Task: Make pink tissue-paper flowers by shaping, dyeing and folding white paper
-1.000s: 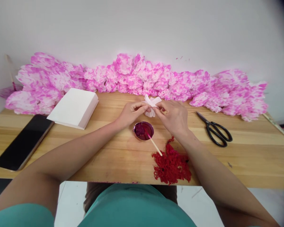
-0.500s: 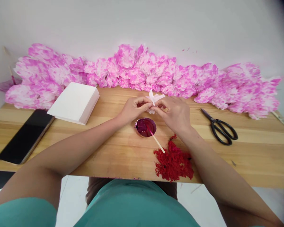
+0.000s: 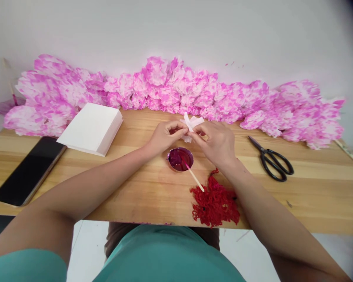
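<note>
Thin white paper, translucent and softly creased, its crossed strips fanning out beyond the fingertips. Left hand and right hand: thumbs and forefingers pinch it narrowly between them. A bowl of dark magenta liquid stands just nearer the wearer than the fingers.
</note>
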Demonstrator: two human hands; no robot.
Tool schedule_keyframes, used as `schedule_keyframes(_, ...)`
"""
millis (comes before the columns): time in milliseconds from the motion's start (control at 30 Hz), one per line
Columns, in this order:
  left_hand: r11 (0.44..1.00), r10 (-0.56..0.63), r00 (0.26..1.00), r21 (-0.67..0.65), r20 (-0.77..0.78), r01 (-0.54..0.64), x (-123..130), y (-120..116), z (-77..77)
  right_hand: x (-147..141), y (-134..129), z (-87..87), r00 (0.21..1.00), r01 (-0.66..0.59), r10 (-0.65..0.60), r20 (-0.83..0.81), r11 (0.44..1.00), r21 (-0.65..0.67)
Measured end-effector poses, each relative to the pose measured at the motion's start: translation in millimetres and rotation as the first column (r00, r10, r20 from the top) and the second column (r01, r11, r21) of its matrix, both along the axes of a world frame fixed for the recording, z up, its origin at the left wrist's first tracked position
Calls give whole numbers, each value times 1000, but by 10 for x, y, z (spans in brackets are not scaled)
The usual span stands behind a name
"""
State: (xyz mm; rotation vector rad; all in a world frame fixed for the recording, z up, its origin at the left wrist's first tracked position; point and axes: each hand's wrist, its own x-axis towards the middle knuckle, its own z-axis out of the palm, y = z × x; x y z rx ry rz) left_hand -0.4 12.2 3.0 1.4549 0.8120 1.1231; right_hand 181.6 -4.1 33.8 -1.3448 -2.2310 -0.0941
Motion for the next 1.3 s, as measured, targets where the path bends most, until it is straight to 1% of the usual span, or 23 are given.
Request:
schedule_keyframes(100,1000,8,1000,26,-10,-8,1,-11,17,3,7,-4,1000,-19,19,-14,1000,-6)
schedule_keyframes(200,999,2,1000,44,-27,-1,-7,-36,67,1,7,-5,999,-32,32,-36,999,-8)
schedule_keyframes(333,998,38,993,63,-116,-31,-36,-70,137,-6,7,-4,997,-52,53,-54,999,9)
schedule_keyframes(467,995,74,982,75,-175,-61,-55,-84,160,-14,7,-2,996,-58,57,-64,998,-5)
schedule_keyframes(667,997,33,991,66,-127,-24,-44,-81,150,-12,7,-20,994,-86,85,-62,996,-7)
schedule_keyframes(800,997,51,993,65,-102,-45,-38,-63,115,-14,-2,-15,994,-90,89,-61,996,-14)
schedule_keyframes(933,998,45,997,42,-68,-42,-33,-43,74,-28,-18,5,994,-90,90,-68,996,4)
schedule_keyframes(1067,998,48,997,35,-62,-46,-24,-30,57,-32,-25,9,993,-100,100,-69,995,11)
schedule_keyframes(1300,997,69,996,32,-60,-67,-12,-9,27,-18,-11,-16,993,-79,80,-85,997,16)
